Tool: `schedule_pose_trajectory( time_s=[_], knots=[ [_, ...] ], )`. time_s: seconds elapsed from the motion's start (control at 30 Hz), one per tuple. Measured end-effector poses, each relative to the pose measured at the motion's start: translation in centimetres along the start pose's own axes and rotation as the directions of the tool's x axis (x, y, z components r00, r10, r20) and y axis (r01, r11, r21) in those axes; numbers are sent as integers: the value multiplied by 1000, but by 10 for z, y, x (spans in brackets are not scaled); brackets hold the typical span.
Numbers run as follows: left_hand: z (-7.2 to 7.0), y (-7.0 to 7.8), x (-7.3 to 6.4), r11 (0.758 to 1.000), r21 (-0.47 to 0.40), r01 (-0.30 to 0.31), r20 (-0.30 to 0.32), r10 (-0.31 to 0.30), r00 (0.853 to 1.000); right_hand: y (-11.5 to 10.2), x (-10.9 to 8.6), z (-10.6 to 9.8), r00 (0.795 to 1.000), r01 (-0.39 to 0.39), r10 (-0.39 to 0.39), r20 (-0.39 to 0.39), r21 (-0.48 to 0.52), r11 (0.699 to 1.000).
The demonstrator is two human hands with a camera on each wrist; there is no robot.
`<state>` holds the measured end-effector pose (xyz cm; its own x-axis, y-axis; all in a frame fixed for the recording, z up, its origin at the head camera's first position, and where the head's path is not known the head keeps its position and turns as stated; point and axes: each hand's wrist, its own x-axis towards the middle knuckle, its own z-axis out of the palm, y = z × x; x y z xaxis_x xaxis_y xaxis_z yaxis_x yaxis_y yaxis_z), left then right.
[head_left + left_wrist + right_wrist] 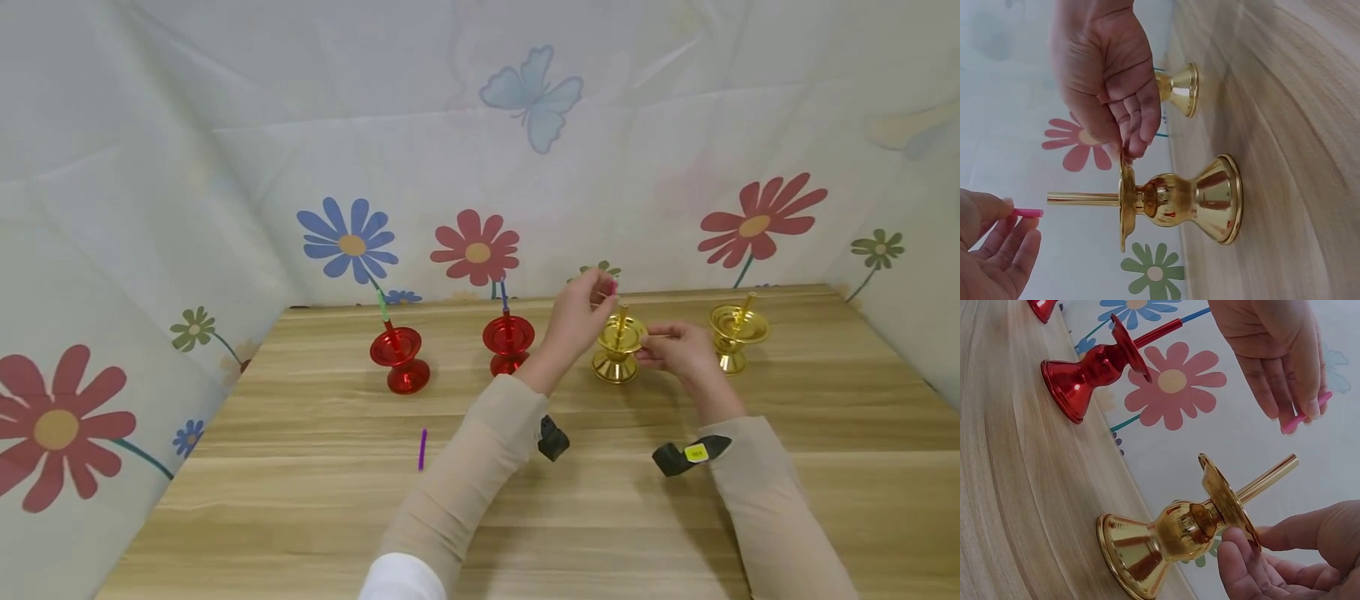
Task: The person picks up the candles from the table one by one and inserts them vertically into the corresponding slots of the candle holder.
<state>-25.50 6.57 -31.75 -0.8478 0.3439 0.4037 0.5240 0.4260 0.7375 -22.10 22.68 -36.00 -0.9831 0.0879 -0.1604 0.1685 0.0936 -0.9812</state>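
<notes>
Between thumb and fingers, my left hand [576, 317] pinches a short pink stick [1305, 414]. The stick is close over the upright tube of a gold candle holder [615, 363], apart from its tip in the left wrist view. My right hand [681, 350] pinches the rim of that holder's dish from the right side. The holder stands upright on the table, its flared base down. Part of the pink stick is hidden by my left fingers.
A second gold candle holder [738, 329] stands to the right. On the left are two red holders, one with a green stick [382, 306] in its tube, the other with a blue stick [504, 293]. A purple stick [422, 450] lies on the wooden table [300, 500]. A flowered cloth [630, 183] hangs behind.
</notes>
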Motion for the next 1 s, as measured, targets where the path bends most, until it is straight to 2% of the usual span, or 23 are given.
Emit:
schedule_pose_trajectory(
  time_s=[0.5,0.77,1.0],
  knots=[
    [6,5,11,998,-38,-42,-13,41,999,1,1,-1,1000,-2,1,15,19,1000],
    [10,5,15,1000,-15,-21,1,21,1000,1,1,-1,1000,-10,10,2,-12,1000],
    [13,1,17,999,-53,-9,1,9,1000,1,2,-2,1000,-5,5,5,6,1000]
  ],
)
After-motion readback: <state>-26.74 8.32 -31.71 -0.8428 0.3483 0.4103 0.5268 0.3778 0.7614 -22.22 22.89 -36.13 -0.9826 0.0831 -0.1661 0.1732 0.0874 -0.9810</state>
